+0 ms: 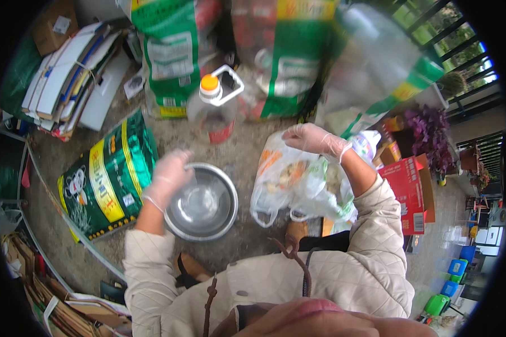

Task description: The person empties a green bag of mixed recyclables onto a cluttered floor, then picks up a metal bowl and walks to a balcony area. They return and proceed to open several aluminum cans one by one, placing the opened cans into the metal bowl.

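My left hand (172, 173), in a clear disposable glove and blurred, is over the upper left rim of a round stainless-steel basin (199, 202). Nothing shows in its fingers, and the blur hides how far they are closed. My right hand (312, 141), gloved alike, hovers over or touches the top of a white plastic bag (274, 168) with pale and orange scraps inside. Its fingers are bent, with their undersides hidden. A second plastic bag (320, 198) with green print lies against the first. Beyond the basin stands a clear plastic jug (213, 109) with an orange cap and white handle.
Large filled green-printed sacks (297, 63) line the far side. A green-and-yellow sack (109, 177) lies left of the basin, near tied flattened cardboard (67, 71). On the right are a red carton (402, 193), a purple-leaved plant (432, 135) and a railing (464, 46).
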Demonstrator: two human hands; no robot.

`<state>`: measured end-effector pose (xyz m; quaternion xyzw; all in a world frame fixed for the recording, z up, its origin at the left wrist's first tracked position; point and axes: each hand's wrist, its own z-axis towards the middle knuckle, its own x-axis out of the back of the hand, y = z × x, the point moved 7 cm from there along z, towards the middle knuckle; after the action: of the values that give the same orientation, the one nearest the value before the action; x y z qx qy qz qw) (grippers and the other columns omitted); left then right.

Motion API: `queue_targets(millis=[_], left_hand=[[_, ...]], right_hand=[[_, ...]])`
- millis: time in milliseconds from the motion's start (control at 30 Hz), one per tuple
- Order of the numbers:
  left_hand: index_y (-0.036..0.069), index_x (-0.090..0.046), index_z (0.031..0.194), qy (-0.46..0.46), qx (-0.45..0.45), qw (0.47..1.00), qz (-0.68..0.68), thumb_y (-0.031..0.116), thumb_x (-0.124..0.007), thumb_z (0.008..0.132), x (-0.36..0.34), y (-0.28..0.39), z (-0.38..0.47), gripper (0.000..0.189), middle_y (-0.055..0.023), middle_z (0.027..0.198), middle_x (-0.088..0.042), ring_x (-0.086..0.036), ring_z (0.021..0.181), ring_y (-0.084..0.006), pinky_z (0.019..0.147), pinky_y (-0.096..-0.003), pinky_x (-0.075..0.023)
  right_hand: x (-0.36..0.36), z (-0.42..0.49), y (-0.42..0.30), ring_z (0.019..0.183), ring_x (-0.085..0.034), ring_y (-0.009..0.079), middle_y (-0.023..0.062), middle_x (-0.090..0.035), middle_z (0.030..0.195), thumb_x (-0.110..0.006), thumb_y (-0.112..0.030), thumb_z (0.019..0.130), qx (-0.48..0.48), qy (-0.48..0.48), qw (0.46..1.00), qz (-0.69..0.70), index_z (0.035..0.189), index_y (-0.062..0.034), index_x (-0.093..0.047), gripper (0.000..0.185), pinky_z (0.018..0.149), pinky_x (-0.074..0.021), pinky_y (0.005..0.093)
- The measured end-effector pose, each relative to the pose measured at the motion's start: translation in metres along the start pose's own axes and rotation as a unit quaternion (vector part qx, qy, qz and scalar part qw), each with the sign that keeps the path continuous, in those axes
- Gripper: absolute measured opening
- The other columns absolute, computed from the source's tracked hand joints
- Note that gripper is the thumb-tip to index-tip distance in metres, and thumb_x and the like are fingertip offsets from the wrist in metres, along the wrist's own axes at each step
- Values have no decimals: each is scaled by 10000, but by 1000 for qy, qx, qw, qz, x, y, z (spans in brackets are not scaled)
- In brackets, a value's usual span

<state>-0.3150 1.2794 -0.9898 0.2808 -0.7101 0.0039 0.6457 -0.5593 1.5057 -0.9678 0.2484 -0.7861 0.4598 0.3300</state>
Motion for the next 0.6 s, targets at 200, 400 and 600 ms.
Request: queue_targets(millis=[200,400,600], left_hand=[[55,-603,1137,-80,-106,984,-121,216,-668,762,-29,70,-8,412,-167,1033,-636,-622,949,-309,846,-384,-492],[61,-604,1137,-69,-88,983,-148,195,-671,763,-19,73,-15,402,-156,1001,-640,-624,921,-302,798,-388,-492],[79,-614,1124,-21,-82,982,-171,204,-678,761,-5,67,-23,389,-131,1023,-638,-610,952,-307,807,-397,-492]], right_hand=[[220,-25,-81,988,-616,202,97,-659,1045,-587,-129,886,150,434,888,-14,1093,-41,-637,230,889,-467,298],[330,44,-93,951,-612,242,81,-638,1064,-599,-136,845,151,512,844,56,1167,-118,-609,324,801,-489,332],[307,116,-147,1026,-586,282,70,-604,1135,-613,-188,844,210,415,657,-594,1234,-200,-564,393,838,-484,360]])
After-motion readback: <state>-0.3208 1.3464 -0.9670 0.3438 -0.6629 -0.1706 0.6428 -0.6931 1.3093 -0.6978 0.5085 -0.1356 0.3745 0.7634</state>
